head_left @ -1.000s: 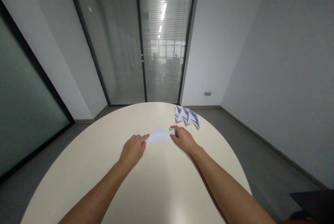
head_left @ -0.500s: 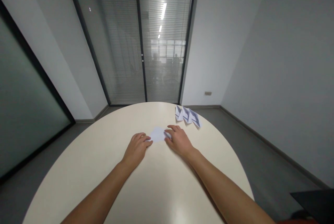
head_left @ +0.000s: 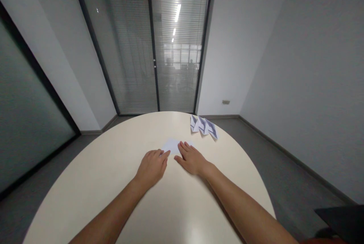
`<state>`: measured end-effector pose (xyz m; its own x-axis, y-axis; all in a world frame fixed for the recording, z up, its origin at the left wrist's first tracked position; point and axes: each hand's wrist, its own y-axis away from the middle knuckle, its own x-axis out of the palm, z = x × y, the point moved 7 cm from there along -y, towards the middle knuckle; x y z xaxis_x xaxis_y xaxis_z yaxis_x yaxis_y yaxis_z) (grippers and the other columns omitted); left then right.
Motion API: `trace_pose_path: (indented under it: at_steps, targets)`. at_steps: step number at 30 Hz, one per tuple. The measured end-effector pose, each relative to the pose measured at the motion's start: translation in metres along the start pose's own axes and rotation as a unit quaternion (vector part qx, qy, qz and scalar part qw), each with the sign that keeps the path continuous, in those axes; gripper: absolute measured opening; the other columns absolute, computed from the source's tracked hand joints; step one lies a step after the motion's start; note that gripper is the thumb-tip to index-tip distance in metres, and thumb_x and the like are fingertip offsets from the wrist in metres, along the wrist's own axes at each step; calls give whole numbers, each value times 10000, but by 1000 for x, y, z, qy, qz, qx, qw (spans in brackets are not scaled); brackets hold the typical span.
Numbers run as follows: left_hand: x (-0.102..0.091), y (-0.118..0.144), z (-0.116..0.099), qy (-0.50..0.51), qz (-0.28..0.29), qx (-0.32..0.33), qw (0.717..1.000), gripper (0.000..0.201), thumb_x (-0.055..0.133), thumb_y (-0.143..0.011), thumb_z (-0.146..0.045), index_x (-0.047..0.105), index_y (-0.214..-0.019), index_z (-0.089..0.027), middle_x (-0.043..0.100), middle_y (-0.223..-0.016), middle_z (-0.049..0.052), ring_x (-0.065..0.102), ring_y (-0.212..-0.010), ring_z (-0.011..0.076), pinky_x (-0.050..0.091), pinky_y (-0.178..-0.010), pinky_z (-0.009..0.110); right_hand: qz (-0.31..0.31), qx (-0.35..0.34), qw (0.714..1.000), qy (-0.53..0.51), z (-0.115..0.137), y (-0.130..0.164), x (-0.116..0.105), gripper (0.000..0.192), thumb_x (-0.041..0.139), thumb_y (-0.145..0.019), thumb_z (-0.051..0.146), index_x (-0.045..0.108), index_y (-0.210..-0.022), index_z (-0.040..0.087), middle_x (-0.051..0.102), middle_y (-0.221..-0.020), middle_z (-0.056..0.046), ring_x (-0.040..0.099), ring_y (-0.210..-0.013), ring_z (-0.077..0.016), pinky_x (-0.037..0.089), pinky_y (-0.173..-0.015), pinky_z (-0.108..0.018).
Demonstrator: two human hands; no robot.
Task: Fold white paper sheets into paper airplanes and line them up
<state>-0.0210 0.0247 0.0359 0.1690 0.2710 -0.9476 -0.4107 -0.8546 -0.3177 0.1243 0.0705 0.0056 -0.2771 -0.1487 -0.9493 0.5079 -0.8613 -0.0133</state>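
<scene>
A small folded white paper (head_left: 171, 145) lies flat on the cream round table (head_left: 119, 183), just beyond both hands. My left hand (head_left: 152, 167) rests palm down with its fingertips on the paper's near left corner. My right hand (head_left: 191, 158) lies flat with fingers stretched out, pressing on the paper's right part and hiding it. Neither hand grips the paper.
Several folded paper shapes (head_left: 203, 126) with blue-grey sides sit in a row near the table's far right edge. Glass doors with blinds (head_left: 153, 43) stand beyond the table. A dark object (head_left: 341, 221) shows at the lower right corner.
The paper was a long strip held between both hands; it has been folded shorter and laid flat. Both hands moved closer together and now press it down.
</scene>
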Motion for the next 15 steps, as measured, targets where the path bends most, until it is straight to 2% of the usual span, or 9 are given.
trace_pose_path:
  at_steps: [2,5,8,11,15]
  targets:
    - [-2,2,-3,-9,-3,-1,1000,359,429,-1003,-272,603,-1315,-234,691,-1105,98,628,-1024,255,448,-939,420,-17,-2,1000,13,-1,1,-5,716,342,-1007,547,347,-1519,46,296,-1588,-212,228,-1490,-340,230,-1186,-479]
    - [-4,3,-2,-27,-8,-20,999,381,414,-1012,-349,593,-1329,-237,671,-1121,122,612,-1045,271,426,-951,443,-54,-50,997,33,10,4,-18,585,409,-1000,501,495,-1418,100,470,-1492,-198,375,-1415,-317,302,-1136,-450]
    - [-3,3,4,-36,-14,-43,998,378,413,-1009,-395,633,-1264,-225,664,-1106,136,601,-1062,289,417,-954,459,-67,-99,991,53,24,5,-28,411,439,-1000,442,658,-1177,142,665,-1204,-162,544,-1202,-277,401,-1016,-396]
    - [1,2,11,-34,-18,-61,997,377,412,-1005,-422,669,-1167,-199,666,-1101,142,591,-1089,299,419,-964,458,-71,-141,986,58,33,4,-33,323,486,-984,379,717,-1049,162,691,-985,-118,595,-1022,-238,433,-917,-348]
    - [8,1,20,-17,-13,-87,996,350,433,-1000,-380,673,-1132,-162,646,-1238,156,562,-1169,289,430,-990,436,-60,-205,977,7,40,5,-32,260,567,-931,306,746,-1091,207,707,-975,-86,623,-989,-215,443,-893,-313]
